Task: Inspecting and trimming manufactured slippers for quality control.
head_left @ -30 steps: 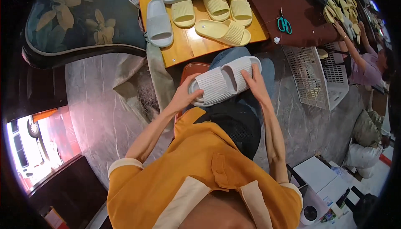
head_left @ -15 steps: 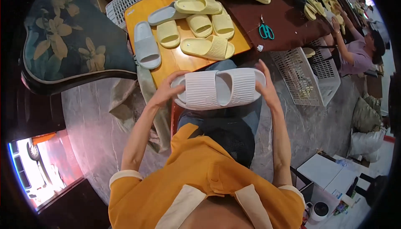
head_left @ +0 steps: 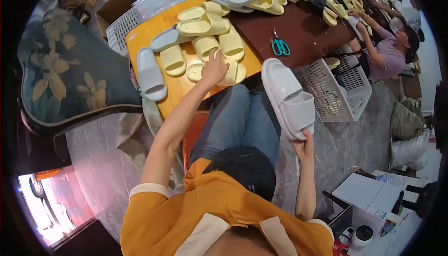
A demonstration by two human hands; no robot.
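Note:
In my right hand (head_left: 304,145) is a pair of pale grey slippers (head_left: 290,98), nested together with ribbed straps. The fingers grip the near end, and the pair tilts up and away over the floor right of my knees. My left hand (head_left: 215,70) reaches over the orange table (head_left: 175,85), fingers apart, on or just above a yellow slipper (head_left: 237,73) lying near the table's front edge. The hand covers the middle of that slipper; whether it touches is hard to tell. Several yellow slippers (head_left: 172,61) and a grey slipper (head_left: 151,75) lie around it.
Teal-handled scissors (head_left: 280,47) lie on the brown cloth (head_left: 303,27), with more slippers piled behind. White plastic crates (head_left: 333,92) stand at the right, near a co-worker in a purple top (head_left: 387,53). A flowered cushioned seat (head_left: 77,74) is at the left.
My left hand has let go of the grey pair and moved forward to the yellow slippers. My right hand has kept the pair, which has swung from level to tilted upward.

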